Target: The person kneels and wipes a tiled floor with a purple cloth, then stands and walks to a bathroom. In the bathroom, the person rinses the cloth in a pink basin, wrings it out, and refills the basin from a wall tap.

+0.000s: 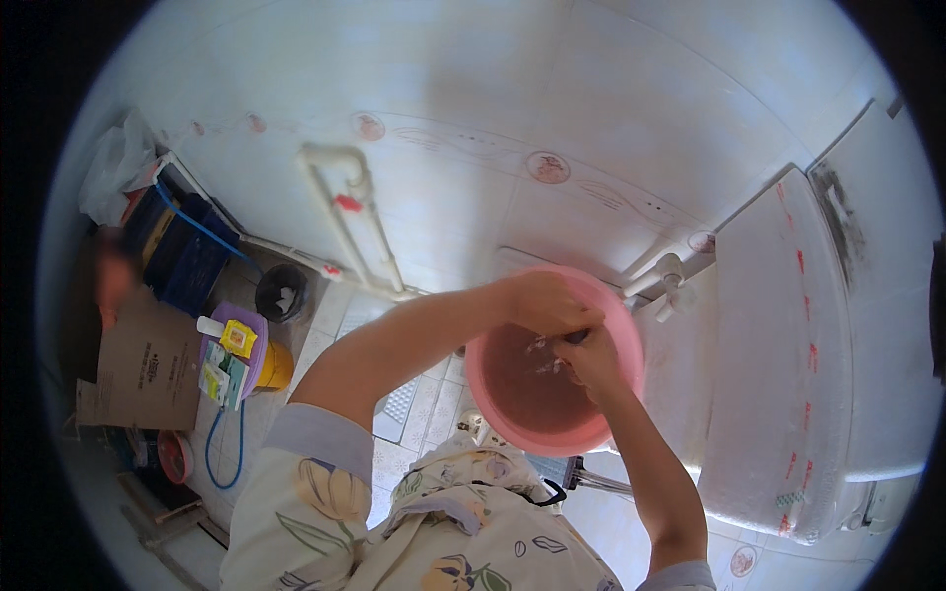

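Observation:
A round pink plastic basin (484,414) stands before me with water (528,391) in it. Over its far right part my left hand (554,304) and my right hand (595,363) meet, fingers bent. Between them shows a small dark thing (576,336), too small to name; both hands seem to close on it. Bright ripples or drops mark the water just left of the fingers.
White pipes (355,221) with a red valve handle run along the tiled wall. A tap or pipe fitting (669,277) juts out right of the basin. A foam-wrapped panel (768,354) stands at right. Leftward are a bin (281,292), a purple-topped stool (255,332) and a cardboard box (148,369).

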`<state>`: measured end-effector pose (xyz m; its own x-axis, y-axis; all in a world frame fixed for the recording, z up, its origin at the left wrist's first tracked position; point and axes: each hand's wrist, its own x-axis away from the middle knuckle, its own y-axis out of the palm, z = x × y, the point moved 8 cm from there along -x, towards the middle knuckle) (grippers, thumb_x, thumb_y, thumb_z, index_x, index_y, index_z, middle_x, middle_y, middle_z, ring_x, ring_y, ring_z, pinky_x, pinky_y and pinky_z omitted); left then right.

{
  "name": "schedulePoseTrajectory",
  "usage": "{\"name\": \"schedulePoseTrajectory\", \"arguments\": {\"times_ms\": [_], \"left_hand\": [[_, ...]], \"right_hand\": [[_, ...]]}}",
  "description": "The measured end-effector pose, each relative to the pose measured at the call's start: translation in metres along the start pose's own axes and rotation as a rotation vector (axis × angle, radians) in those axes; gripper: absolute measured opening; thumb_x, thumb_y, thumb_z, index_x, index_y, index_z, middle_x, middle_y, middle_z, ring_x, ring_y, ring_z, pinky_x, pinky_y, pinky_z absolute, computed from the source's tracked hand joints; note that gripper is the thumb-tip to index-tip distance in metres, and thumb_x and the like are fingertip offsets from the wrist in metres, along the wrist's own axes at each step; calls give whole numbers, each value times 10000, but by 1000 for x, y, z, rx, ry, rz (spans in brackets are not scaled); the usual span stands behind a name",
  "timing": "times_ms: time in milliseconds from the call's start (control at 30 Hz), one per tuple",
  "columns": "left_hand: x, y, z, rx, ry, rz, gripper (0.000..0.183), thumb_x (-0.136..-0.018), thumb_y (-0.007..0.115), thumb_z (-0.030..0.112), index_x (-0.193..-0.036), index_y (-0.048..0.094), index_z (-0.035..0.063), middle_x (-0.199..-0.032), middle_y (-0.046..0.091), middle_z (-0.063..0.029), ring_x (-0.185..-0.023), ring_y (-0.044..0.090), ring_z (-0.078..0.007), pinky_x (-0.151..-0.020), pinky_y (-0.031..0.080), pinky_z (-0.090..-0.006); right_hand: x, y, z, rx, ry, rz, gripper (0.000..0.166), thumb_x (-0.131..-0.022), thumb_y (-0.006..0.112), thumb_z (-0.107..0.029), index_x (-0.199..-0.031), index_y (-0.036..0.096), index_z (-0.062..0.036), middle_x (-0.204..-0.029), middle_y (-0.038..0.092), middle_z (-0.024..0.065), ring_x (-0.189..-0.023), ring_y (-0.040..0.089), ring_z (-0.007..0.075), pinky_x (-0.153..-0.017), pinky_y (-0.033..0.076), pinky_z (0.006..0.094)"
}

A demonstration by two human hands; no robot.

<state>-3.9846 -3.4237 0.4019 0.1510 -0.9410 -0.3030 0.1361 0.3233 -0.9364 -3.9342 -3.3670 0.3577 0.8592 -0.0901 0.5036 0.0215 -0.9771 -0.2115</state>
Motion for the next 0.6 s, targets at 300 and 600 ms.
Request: {"name": "schedulePoseTrajectory", "arguments": {"times_ms": [300,600], "left_hand": [[26,10,-24,548,-416,399,440,-675,696,119,-1106,620,82,-1027,647,-150,-951,604,-323,-849,477,-388],[193,113,-66,768,-1463,745,382,-718,757,251,-987,652,2,-808,639,-69,-744,604,-176,-657,481,-314]], "right_hand": [[-32,-45,47,149,-247,-38,169,-822,649,-119,-963,646,-26,-895,638,83,-798,596,174,-647,476,292],[72,-119,213,273,-277,820,346,-862,631,-160,-1140,544,26,-989,591,172,-908,568,289,-828,482,348]]}}
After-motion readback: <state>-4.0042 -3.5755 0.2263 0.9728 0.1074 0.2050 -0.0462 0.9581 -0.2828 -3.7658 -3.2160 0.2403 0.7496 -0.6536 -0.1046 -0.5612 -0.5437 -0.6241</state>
